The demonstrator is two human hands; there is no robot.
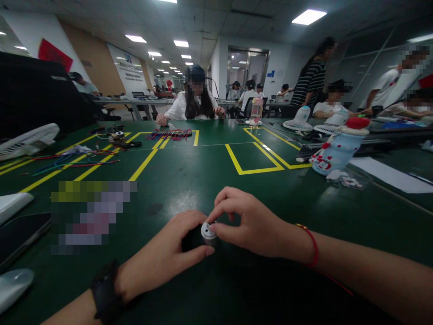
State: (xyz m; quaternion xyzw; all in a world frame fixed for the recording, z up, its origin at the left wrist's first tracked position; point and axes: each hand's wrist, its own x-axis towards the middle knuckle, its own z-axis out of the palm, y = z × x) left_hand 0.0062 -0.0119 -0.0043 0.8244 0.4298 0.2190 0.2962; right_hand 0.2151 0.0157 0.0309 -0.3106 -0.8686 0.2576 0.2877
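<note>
On the near edge of the green surface (pixel 189 180), the left hand (pixel 162 257) curls around a small dark cylindrical part (pixel 192 239), its grip narrow and closed on the part's body, thumb stretched along the underside. A black wristband (pixel 104 293) sits on that wrist. Just right of this grip, at the part's end, is a round silver cap (pixel 208 231) with small holes in its face. The right hand (pixel 250 221) comes down on it from the right, with thumb and forefinger pinched onto the cap's rim and the other fingers arched above; a red cord (pixel 313 246) circles that wrist.

As a judgement, the work is midway: the cap sits on the end of the part and is being seated or turned, but I cannot tell whether it is fully home, since the fingers hide the joint. No loose pieces lie beside either grip.

Well beyond the hands, left of them, coloured wires (pixel 77 160) lie across yellow tape lines; farther right stands a pale blue bottle with a red top (pixel 338 146).
</note>
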